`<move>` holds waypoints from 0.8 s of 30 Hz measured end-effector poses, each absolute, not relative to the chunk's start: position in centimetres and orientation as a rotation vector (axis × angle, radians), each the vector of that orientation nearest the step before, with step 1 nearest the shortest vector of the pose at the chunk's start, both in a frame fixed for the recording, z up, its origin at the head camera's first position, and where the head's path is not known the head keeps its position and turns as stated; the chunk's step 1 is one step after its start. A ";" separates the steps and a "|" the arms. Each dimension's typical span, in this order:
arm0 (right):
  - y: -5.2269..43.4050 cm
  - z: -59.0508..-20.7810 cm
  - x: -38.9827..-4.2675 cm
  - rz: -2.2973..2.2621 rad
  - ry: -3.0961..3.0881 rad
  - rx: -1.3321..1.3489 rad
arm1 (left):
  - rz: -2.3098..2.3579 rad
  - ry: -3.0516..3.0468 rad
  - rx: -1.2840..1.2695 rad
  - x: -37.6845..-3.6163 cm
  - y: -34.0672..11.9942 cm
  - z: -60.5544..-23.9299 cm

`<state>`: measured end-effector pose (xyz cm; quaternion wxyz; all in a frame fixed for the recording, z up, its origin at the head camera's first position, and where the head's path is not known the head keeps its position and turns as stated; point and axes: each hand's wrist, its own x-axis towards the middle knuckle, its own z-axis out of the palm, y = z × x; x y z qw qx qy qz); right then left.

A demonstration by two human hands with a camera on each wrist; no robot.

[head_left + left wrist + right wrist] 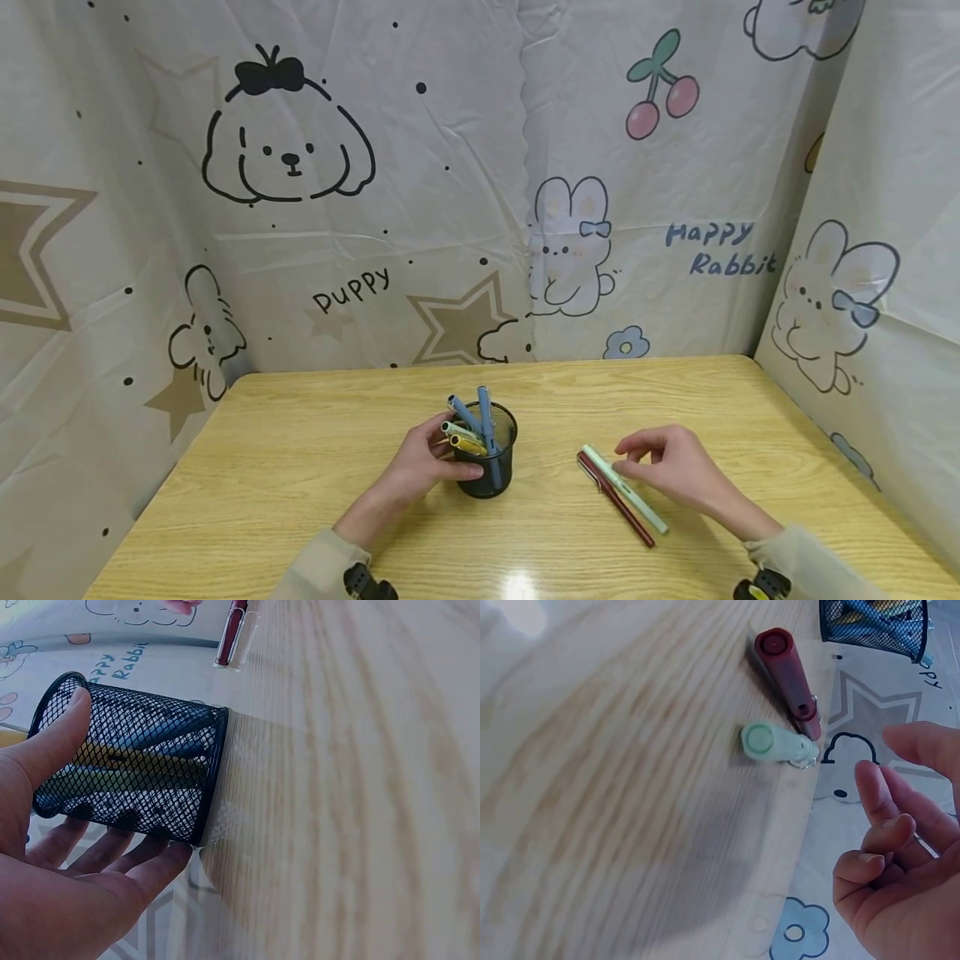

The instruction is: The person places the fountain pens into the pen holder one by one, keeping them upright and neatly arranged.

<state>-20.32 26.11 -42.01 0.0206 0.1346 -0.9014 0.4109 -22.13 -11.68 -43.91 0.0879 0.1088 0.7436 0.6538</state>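
My left hand (427,467) grips the black mesh pen cup (491,467) at the centre of the wooden table (300,467), thumb and fingers curled round its wall. Blue, yellow and green pens (472,425) stand inside. My right hand (671,467), fingers loosely bent and holding nothing, hovers over the green pen (626,492) beside the red pen (617,502), right of centre. The backdrop reads "Puppy" and "Happy Rabbit".

a pale wooden bench (300,467) fills the lower view. behind the bench and along its right side hangs a cream cartoon curtain (465,183), printed with a puppy (288,142), rabbits, cherries (663,87) and tan stars above the bench's far edge.
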 end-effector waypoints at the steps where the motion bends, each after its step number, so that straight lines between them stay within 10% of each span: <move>1: 26.2 -42.0 -20.3 1.263 -2.809 0.422 | 1.949 2.212 0.319 -22.1 -11.7 -43.9; 24: 27.5 -43.8 -20.0 1.336 -2.973 0.420 | 1.957 2.182 0.339 -22.1 -11.8 -43.7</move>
